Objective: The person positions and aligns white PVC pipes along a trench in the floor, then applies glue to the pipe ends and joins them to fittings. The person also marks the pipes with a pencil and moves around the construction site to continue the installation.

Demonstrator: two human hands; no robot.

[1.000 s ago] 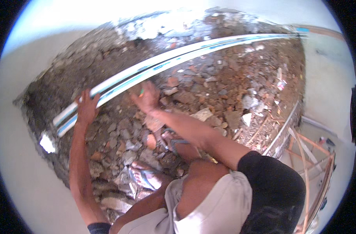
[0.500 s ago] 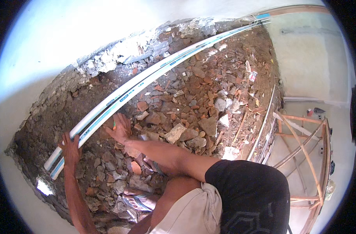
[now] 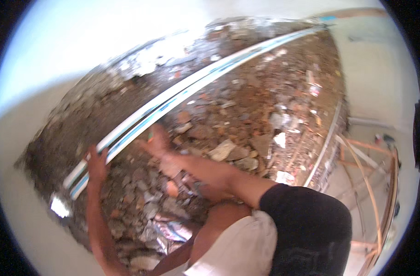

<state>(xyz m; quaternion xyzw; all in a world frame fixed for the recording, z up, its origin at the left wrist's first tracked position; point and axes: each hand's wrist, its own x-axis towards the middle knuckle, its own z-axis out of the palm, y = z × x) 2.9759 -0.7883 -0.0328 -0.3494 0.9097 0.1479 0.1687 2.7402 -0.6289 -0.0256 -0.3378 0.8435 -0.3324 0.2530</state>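
Two long white pipes [image 3: 141,120] with blue markings lie side by side above the rubble, running from the lower left to the far right. My left hand [image 3: 97,166] is closed over them near their lower-left ends. My right hand [image 3: 160,143] reaches down to the rubble just on the near side of the pipes, its fingers stretched out and apart. A small green and orange thing [image 3: 150,137] shows by these fingers; blur hides what it is. My right hand does not visibly touch the pipes.
Broken stone and brick rubble [image 3: 223,149] covers the ground. A pale wall [image 3: 104,41] with a crumbled lower edge runs along the far side. Thin pipes [image 3: 327,142] lie at the right, near a wooden frame [image 3: 371,198]. My sandalled foot [image 3: 173,230] rests on the rubble.
The whole view has shifted and blurred, so everything appears further right. Both hands keep about the same places relative to the pipes.
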